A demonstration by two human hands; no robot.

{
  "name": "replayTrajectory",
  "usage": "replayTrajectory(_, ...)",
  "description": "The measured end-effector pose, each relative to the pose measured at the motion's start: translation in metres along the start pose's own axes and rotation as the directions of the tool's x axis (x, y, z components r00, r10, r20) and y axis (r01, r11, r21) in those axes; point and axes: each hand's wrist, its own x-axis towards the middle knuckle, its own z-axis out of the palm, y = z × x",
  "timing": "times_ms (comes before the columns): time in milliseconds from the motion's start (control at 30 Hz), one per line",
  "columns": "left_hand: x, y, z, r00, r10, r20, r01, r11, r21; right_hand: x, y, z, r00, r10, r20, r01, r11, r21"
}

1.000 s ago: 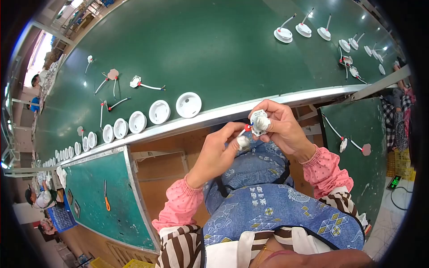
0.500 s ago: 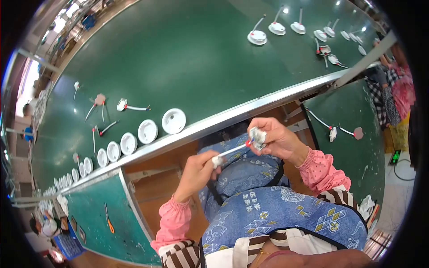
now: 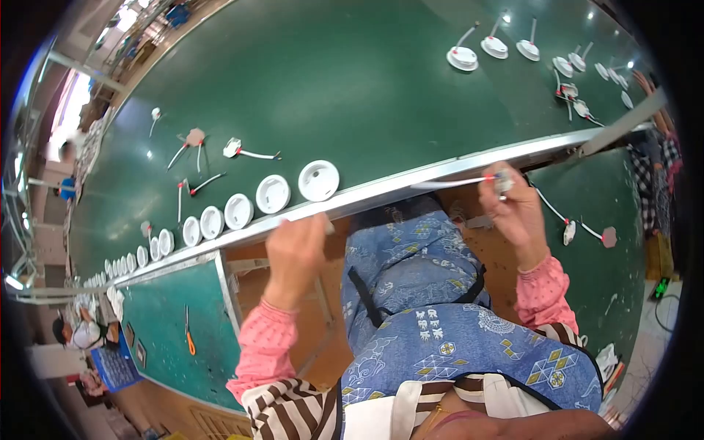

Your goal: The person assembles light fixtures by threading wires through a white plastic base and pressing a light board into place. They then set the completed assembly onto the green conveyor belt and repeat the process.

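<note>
My right hand [image 3: 519, 220] is closed on a small wired part [image 3: 503, 185], whitish with a red connector. Its white cable [image 3: 455, 183] sticks out to the left over the metal table edge, the far end loose. My left hand [image 3: 295, 253], blurred by motion, is at the table edge with its fingers curled together; a small pale bit shows at the fingertips, too smeared to name. Closest to it are round white plastic cups [image 3: 319, 181], the end of a row running along the edge. Another white cup [image 3: 273, 193] sits just left of that one.
Loose wired parts [image 3: 233, 148] lie on the green table [image 3: 352, 95]. White discs with upright cables [image 3: 463, 59] stand at the back right. Orange-handled scissors [image 3: 191, 341] rest on the lower left board. More wired parts [image 3: 569, 232] lie on the right board. A metal post [image 3: 623, 125] rises at right.
My left hand has come off the cable's end and moved up and left to the table edge. My right hand has moved right and up with the wired part. The view has shifted slightly.
</note>
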Motion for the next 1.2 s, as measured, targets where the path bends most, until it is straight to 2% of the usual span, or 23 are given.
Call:
replayTrajectory(67, 0.026, -0.022, -0.011, 0.993, -0.022, 0.113, 0.007, 0.991, 0.133, -0.003, -0.004, 0.010, 0.997, -0.066, 0.036, 0.066, 0.998, 0.002)
replayTrajectory(133, 0.049, -0.041, -0.008, 0.962, -0.016, 0.274, -0.013, 0.994, 0.105, -0.003, 0.002, 0.021, 0.995, -0.089, 0.055, 0.090, 0.996, -0.010)
replayTrajectory(200, 0.063, -0.074, 0.031, 0.932, 0.017, 0.361, 0.066, 0.974, -0.217, 0.001, 0.009, 0.024, 0.991, -0.103, 0.090, 0.105, 0.994, -0.019)
replayTrajectory(233, 0.071, -0.079, 0.039, 0.915, 0.053, 0.399, 0.108, 0.922, -0.371, 0.003, 0.012, 0.025, 0.989, -0.104, 0.101, 0.106, 0.994, -0.011)
replayTrajectory(333, 0.096, -0.046, 0.060, 0.908, -0.131, 0.397, 0.262, 0.919, -0.296, 0.003, 0.015, 0.023, 0.988, -0.115, 0.104, 0.114, 0.993, 0.010)
replayTrajectory(433, 0.102, 0.002, 0.072, 0.912, -0.297, 0.282, 0.375, 0.881, -0.287, 0.006, 0.016, 0.031, 0.976, -0.212, 0.049, 0.214, 0.976, -0.041)
replayTrajectory(467, 0.100, 0.009, 0.077, 0.925, -0.302, 0.232, 0.364, 0.881, -0.303, 0.009, 0.016, 0.028, 0.975, -0.216, 0.057, 0.219, 0.974, -0.057)
replayTrajectory(733, 0.096, 0.021, 0.095, 0.956, -0.285, 0.071, 0.289, 0.864, -0.414, 0.032, 0.030, 0.051, 0.968, -0.230, 0.097, 0.250, 0.913, -0.322)
replayTrajectory(967, 0.093, 0.032, 0.080, 0.960, -0.280, -0.014, 0.244, 0.859, -0.449, 0.032, 0.038, 0.056, 0.956, -0.209, 0.207, 0.292, 0.755, -0.588)
replayTrajectory(1200, 0.091, 0.039, 0.069, 0.972, -0.224, -0.075, 0.180, 0.909, -0.376, 0.026, 0.041, 0.061, 0.956, -0.216, 0.198, 0.292, 0.743, -0.602)
